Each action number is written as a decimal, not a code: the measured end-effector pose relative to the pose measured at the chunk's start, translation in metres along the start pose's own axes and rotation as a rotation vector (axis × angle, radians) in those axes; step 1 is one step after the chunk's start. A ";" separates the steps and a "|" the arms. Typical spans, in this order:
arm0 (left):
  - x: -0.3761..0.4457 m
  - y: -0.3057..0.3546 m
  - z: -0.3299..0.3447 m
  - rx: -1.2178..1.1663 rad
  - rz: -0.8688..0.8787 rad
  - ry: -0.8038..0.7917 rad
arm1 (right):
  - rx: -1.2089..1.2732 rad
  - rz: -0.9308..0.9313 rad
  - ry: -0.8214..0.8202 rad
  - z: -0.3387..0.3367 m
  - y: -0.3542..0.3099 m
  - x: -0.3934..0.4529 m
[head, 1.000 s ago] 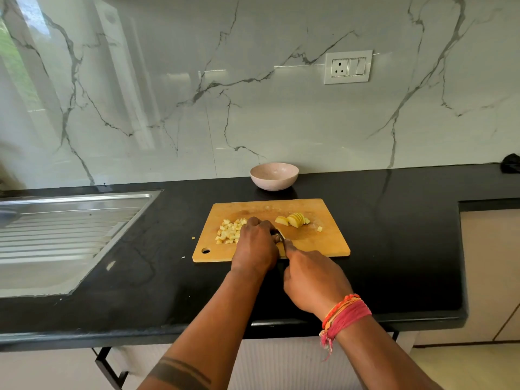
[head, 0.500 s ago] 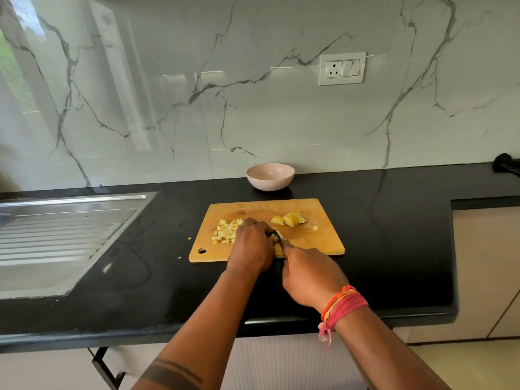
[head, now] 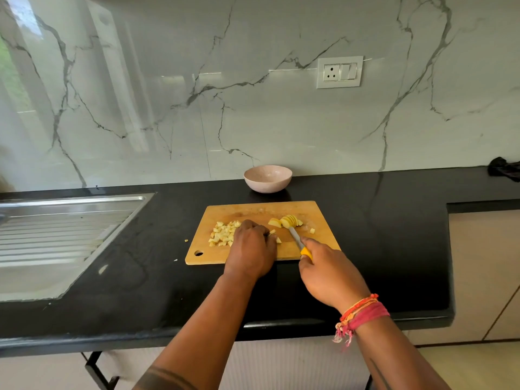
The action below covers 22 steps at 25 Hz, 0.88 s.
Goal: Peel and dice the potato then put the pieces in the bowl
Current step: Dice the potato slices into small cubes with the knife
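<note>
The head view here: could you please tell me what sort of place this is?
Most likely a home kitchen. A polished black stone countertop holds a stainless steel sink drainboard set into it, a wooden cutting board carries pale diced potato pieces, and a white marble-patterned backsplash rises behind.

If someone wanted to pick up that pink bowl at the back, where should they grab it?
Probably by the rim: thumb inside, fingers under the outer wall. The bowl stands upright and looks empty, with rounded sides that flare to a wide open mouth. Come from the front or from above, reaching over the cutting board, since the marble wall stands close behind the bowl.
</note>
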<state>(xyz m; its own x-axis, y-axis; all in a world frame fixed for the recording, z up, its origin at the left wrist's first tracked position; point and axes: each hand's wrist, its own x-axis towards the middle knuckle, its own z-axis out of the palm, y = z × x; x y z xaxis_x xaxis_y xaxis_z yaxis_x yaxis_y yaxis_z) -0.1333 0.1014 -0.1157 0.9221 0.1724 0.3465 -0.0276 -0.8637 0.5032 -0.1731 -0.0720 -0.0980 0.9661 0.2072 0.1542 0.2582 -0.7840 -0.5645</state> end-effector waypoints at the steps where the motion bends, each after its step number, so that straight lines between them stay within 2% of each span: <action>1: -0.001 0.002 0.001 0.016 0.003 -0.015 | -0.024 -0.002 -0.005 0.001 0.000 0.001; 4: -0.002 0.006 0.005 0.087 0.035 -0.017 | -0.064 -0.023 -0.005 0.005 -0.004 -0.001; 9: -0.002 0.001 0.002 0.082 0.069 0.015 | -0.069 -0.074 -0.021 0.006 -0.004 -0.004; 15: 0.002 -0.005 -0.004 0.038 0.067 -0.024 | -0.022 -0.075 -0.063 0.002 -0.005 -0.001; 22: 0.004 -0.009 -0.008 0.023 0.045 -0.028 | -0.066 -0.084 -0.019 0.012 -0.018 -0.013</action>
<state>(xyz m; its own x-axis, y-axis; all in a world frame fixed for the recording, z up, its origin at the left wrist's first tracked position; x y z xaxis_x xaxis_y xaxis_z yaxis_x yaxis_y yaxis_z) -0.1320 0.1133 -0.1126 0.9307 0.1203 0.3453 -0.0602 -0.8810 0.4692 -0.1905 -0.0537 -0.0999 0.9410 0.2846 0.1831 0.3383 -0.8000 -0.4956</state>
